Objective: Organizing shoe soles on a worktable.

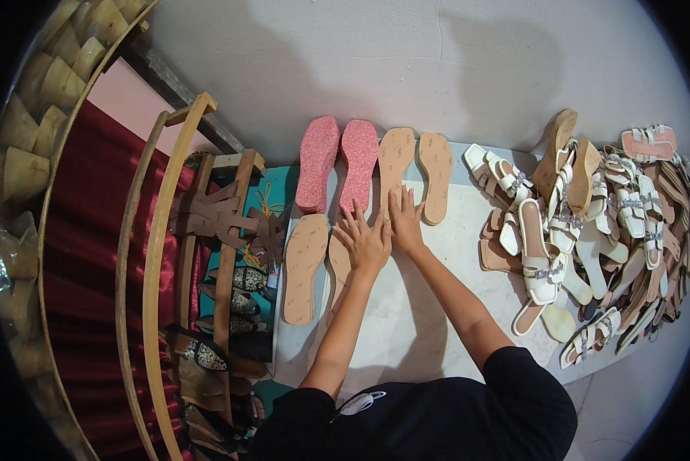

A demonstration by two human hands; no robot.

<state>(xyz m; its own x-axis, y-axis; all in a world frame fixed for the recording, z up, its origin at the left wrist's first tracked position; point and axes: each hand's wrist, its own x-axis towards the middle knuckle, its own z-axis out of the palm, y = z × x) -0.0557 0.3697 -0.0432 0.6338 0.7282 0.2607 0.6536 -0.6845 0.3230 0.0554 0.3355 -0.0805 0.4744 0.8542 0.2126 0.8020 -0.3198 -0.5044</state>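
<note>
My left hand [365, 240] lies open with its fingers spread. It covers the top of a tan insole [338, 269], and its fingertips come close to the lower end of a pink speckled sole [359, 157]. Beside it my right hand [405, 219] is flat and open over the lower end of another tan insole [396, 154]. A second thick pink sole [319, 161] stands to the left in the same row, and one more tan insole [435, 180] to the right. Below the pink soles rests a tan insole [305, 269]. Neither hand grips anything.
White strappy sandals [541, 246] and many loose soles [652, 284] pile up on the right of the white tabletop [460, 307]. At the left is a wooden rack [156, 253] with dark patterned shoes [245, 288]. A grey wall [360, 61] rises behind.
</note>
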